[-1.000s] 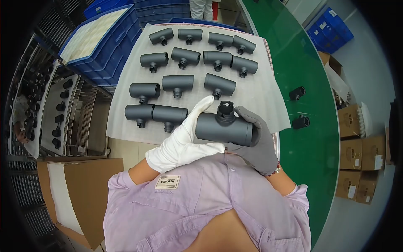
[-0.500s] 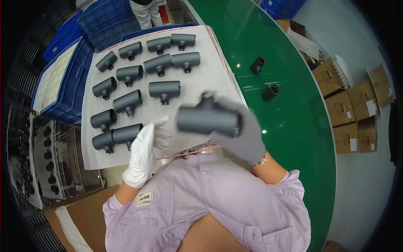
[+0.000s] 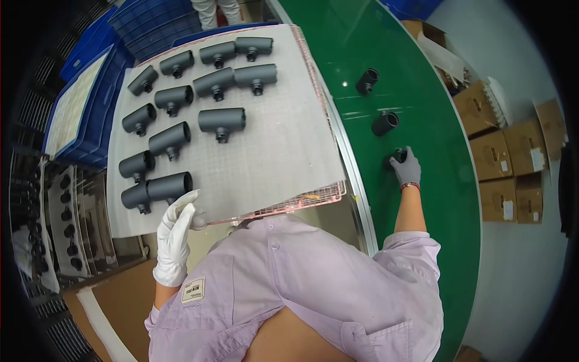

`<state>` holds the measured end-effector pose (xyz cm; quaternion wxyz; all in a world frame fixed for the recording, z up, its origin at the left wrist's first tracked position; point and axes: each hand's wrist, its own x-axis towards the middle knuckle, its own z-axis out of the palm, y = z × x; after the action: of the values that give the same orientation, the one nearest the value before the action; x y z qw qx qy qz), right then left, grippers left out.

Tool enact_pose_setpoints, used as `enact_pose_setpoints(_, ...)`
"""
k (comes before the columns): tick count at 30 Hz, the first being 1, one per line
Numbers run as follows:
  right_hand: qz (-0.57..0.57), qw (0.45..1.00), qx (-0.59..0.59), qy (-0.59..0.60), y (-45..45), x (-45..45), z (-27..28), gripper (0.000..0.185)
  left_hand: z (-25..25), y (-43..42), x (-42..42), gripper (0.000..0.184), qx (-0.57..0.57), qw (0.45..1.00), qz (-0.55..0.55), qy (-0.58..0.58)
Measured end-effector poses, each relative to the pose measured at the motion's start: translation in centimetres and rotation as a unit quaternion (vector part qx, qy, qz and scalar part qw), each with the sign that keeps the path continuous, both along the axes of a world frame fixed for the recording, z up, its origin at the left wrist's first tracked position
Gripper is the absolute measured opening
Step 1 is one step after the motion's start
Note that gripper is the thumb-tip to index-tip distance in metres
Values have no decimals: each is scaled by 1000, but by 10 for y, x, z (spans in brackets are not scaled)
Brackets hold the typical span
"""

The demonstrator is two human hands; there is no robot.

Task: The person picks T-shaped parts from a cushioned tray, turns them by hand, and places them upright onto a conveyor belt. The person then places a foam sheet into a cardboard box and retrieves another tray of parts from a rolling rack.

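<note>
At the right of the frame, the right hand in a grey glove (image 3: 409,169) is closed around a dark, partly hidden cylindrical fitting (image 3: 395,158) on the smooth green surface (image 3: 386,199), fingers curled over it, perhaps to steady it; two more such fittings lie farther up that surface. At the lower left, the left hand in a white glove (image 3: 173,244) has its fingers bent beside the near edge of the white sheet (image 3: 265,163); how far open it is, or whether it grips the edge, I cannot tell. Dark grey T-shaped fittings (image 3: 222,119) lie mostly stems nearward, probably for uniform order; some touch.
</note>
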<state>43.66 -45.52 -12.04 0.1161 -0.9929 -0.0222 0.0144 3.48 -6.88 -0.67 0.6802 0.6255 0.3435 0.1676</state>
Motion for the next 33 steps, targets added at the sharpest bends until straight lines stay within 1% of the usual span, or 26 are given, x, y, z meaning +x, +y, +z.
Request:
enact_pose_setpoints(1, 1, 999, -41, -2, 7, 0, 11, 73, 2, -1, -3, 32, -1, 1000, -3, -4)
enact_pose_setpoints(2, 6, 997, -81, -5, 17, -1, 21, 76, 4, -3, -8, 32, 3, 1000, 18, 1)
enact_pose_setpoints(4, 39, 985, -72, -152, 38, 0, 28, 75, 4, -5, -14, 33, 12, 1000, 2, -15)
enact_pose_setpoints(5, 96, 978, 29, -182, 64, -3, 47, 71, 4, -5, -19, 34, -10, 1000, 11, -1)
enact_pose_setpoints(6, 147, 959, 130, -206, 92, -15, 75, 66, 4, -4, -25, 34, -6, 1000, 28, 1)
enact_pose_setpoints(7, 210, 928, 252, -178, 130, -40, 106, 61, 4, -3, -31, 33, -23, 999, 28, 0)
enact_pose_setpoints(8, 264, 879, 369, -146, 172, -71, 132, 57, 5, -2, -37, 33, -39, 999, 24, -2)
enact_pose_setpoints(9, 352, 853, 367, -122, 204, -93, 145, 55, 6, -1, -43, 33, -45, 999, 25, 0)
enact_pose_setpoints(10, 437, 818, 360, -101, 235, -112, 152, 52, 7, 0, -48, 33, -40, 999, 32, -3)
enact_pose_setpoints(12, 573, 778, 203, -157, 298, -138, 143, 50, 8, 1, -59, 36, -29, 999, 39, -18)
enact_pose_setpoints(14, 564, 825, 43, -8, 361, -165, 146, 59, 7, 3, -72, 36, -26, 998, 50, -24)
enact_pose_setpoints(15, 573, 818, 43, -14, 382, -163, 130, 59, 7, 3, -79, 35, -35, 998, 51, -29)
enact_pose_setpoints(16, 563, 823, -24, -68, 404, -159, 103, 62, 7, 4, -86, 34, -44, 997, 53, -34)
enact_pose_setpoints(17, 549, 822, -89, -122, 421, -159, 89, 66, 2, 6, -96, 33, -47, 996, 51, -58)
enact_pose_setpoints(18, 560, 814, -88, -128, 427, -161, 91, 66, 0, 8, -104, 33, -44, 995, 65, -63)
enact_pose_setpoints(20, 512, 841, -147, -90, 431, -160, 95, 67, -4, 11, -117, 32, -47, 993, 80, -70)
enact_pose_setpoints(21, 521, 835, -150, -97, 427, -167, 106, 67, -9, 14, -123, 32, -48, 992, 92, -77)
enact_pose_setpoints(23, 454, 887, 61, -49, 406, -180, 126, 68, -19, 21, -133, 31, -49, 991, 90, -88)
enact_pose_setpoints(24, 412, 878, 238, 50, 395, -180, 123, 65, -18, 22, -133, 31, -54, 989, 99, -95)
enact_pose_setpoints(25, 387, 784, 445, 191, 382, -192, 126, 60, -13, 26, -131, 31, -73, 991, 84, -74)
enact_pose_setpoints(26, 331, 635, 620, 319, 369, -207, 133, 56, -7, 30, -128, 32, -92, 992, 66, -52)
enact_pose_setpoints(27, 333, 638, 616, 320, 356, -220, 138, 56, 0, 33, -122, 32, -97, 991, 69, -56)
enact_pose_setpoints(29, 352, 532, 655, 405, 337, -246, 146, 49, 14, 38, -103, 35, -105, 993, 14, -58)
enact_pose_setpoints(30, 350, 533, 655, 405, 332, -256, 150, 49, 15, 40, -94, 35, -107, 993, 13, -56)
enact_pose_setpoints(32, 395, 533, 630, 404, 325, -272, 155, 54, 15, 44, -76, 38, -43, 984, -45, -166)
enact_pose_setpoints(33, 405, 537, 627, 393, 322, -275, 154, 60, 18, 49, -69, 38, -44, 984, -48, -163)
